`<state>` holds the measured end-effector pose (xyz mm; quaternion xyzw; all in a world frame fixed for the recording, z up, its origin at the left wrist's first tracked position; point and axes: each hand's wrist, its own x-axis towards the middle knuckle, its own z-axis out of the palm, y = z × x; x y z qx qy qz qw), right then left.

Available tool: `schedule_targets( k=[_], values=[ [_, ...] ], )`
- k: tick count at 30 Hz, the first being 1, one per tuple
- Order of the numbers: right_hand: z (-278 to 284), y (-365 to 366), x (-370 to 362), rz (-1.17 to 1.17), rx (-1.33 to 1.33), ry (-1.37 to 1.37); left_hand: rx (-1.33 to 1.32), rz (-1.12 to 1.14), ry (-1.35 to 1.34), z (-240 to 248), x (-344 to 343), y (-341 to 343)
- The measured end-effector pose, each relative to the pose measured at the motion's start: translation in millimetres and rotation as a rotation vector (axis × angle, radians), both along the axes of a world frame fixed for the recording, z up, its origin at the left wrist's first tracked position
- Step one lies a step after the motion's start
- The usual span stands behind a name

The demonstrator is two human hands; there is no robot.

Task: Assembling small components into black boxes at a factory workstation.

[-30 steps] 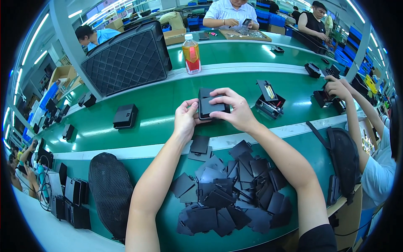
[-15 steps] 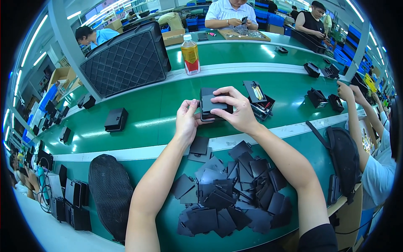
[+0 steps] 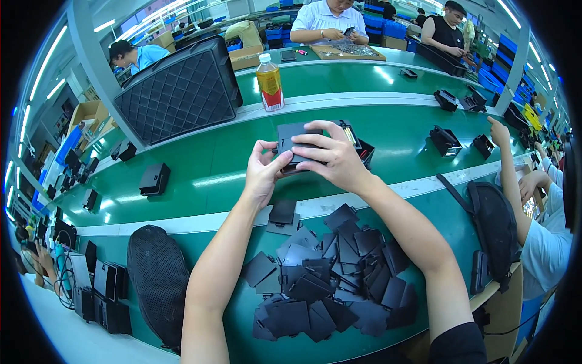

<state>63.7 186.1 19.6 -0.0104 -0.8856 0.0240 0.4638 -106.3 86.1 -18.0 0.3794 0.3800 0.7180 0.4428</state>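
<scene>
A black plastic box (image 3: 293,131) with a flat lid is held between both hands over the green belt. My left hand (image 3: 262,173) grips its left side, with the thumb pressed along the near edge. Across the top and right side lie the fingers of my right hand (image 3: 339,159), closed around it. Partly hidden behind that hand, an open black box (image 3: 366,151) shows a red wire and a brass-coloured strip. Below my wrists, a heap of thin black cover plates (image 3: 309,285) is spread on the green table.
A closed black box (image 3: 154,179) rides the belt to the left; an open box (image 3: 444,141) stands to the right. Beyond are a drink bottle (image 3: 270,83) and a large black tray (image 3: 179,91). Black mesh bags (image 3: 159,282) flank the heap. A co-worker's arm (image 3: 508,170) reaches in from the right.
My left thumb has moved onto the held box's near edge, and the box has shifted slightly left. The boxes on the belt have slid left. At right, a co-worker's one hand has drawn back.
</scene>
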Motion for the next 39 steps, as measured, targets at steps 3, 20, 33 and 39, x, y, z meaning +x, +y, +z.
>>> schedule_targets(
  k=[3,20,33,39],
  values=[
    [7,-7,3,-0.034,-0.048,0.008,0.004,-0.023,0.013,5,-4,-2],
    [20,-11,11,-0.005,-0.265,0.008,-0.035,-0.115,0.153,21,0,-10],
    [-4,21,-24,-0.002,-0.788,-0.29,-0.12,0.26,0.348,27,-52,-46],
    [8,27,-52,-0.243,-0.589,-0.588,-0.65,0.643,0.896,29,-72,-55]
  ],
)
